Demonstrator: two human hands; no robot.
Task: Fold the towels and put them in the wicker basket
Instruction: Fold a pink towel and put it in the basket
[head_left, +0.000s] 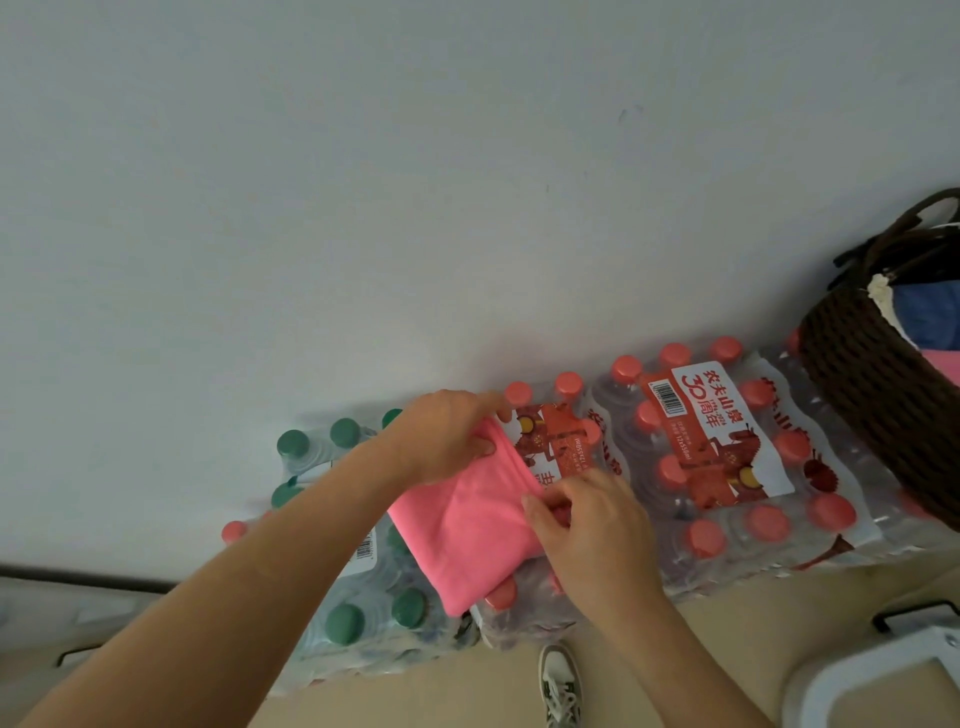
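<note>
**Inspector A:** Grip status?

**Inspector B:** The left hand (447, 436) had its fingers curled over the upper corner of the pink towel (467, 519), pinching it. The right hand (587, 525) pinched the towel's right edge between thumb and fingertips, just right of centre frame.

**Inspector A:** Location of the towel?

**Inspector B:** Centre of the frame, partly folded. It lay flat across a red-capped bottle pack (550, 447), with its lower left part over the green-capped bottle pack (353, 613).

**Inspector A:** And the receptacle?

**Inspector B:** The wicker basket (872, 405) stood at the right edge of the frame, well apart from the towel. It was dark brown with handles raised. A blue cloth (924, 317) and a strip of pink cloth (943, 364) showed inside it. A second red-capped pack (727, 457) with a red label lay between the towel and the basket.

**Inspector A:** Surroundings?

**Inspector B:** A plain pale wall (363, 182) filled the upper frame. One shoe (561, 686) stood on the beige floor (467, 696) at bottom centre.
</note>
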